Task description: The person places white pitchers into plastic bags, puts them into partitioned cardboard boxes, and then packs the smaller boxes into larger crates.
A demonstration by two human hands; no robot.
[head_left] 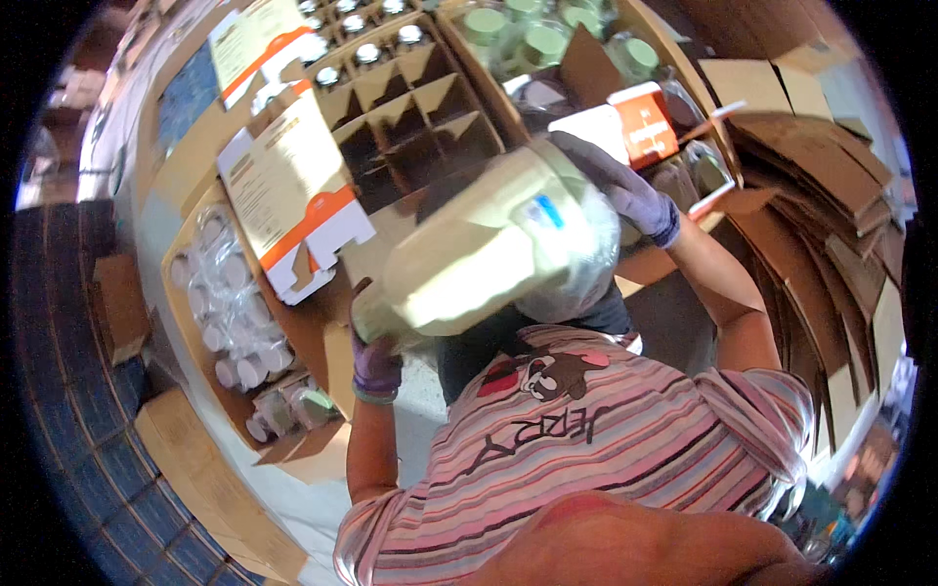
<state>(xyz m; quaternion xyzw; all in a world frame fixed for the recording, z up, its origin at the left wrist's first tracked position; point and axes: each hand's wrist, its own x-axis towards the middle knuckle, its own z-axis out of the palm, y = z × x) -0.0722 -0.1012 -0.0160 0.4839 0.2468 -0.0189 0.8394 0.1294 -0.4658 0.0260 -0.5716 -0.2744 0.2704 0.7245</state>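
Centrally in the frame, a large pale-green container (469, 259) lies tilted between the person's two gloved hands, its narrower end toward the lower left and its broad end toward the upper right. It is somewhat blurred; a small blue label (545, 211) marks its side, and shiny clear plastic (578, 283) shows at the broad end. The left hand (374, 366), in a purplish glove, grips the narrow end. The right hand (618, 184), gloved likewise, holds the broad end from above, its fingers laid along the upper edge.

Behind the container, at top center, stands a brown divided carton (467, 80) with silver-capped bottles (367, 53) in its farther compartments. To its right, another cardboard box (696, 73) holds green-lidded jars (544, 45), with an orange-and-white carton (645, 124) lying over its near part. Toward the upper left are two printed cartons in white and orange, one (293, 181) below the other (256, 47). Left of center, an open box (318, 366) contains white-lidded containers (233, 273) in clear plastic. At the right edge, flattened brown cardboard sheets (811, 166) are piled together. A striped shirt (586, 430) fills the lower middle.
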